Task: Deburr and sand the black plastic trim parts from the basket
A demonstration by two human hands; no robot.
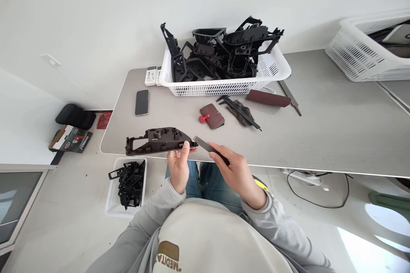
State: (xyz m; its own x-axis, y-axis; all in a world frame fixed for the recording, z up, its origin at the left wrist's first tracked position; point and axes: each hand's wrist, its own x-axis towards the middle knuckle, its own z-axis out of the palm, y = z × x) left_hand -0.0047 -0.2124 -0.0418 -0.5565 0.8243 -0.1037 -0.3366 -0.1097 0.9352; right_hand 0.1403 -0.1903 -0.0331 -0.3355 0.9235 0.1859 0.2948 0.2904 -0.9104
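Your left hand (177, 167) clamps the dark plastic trim panel (156, 141) at lower centre, over the worktop (320, 136) edge; your right hand (233, 175) pinches a flat file (206, 145) at its pointed end: keep it flat, steady.

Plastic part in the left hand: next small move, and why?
Probably stroke the file lightly along the narrow end of the plastic part: the right hand holds the file's tip right at that end, and the left hand grasps the part, keeping it steady.
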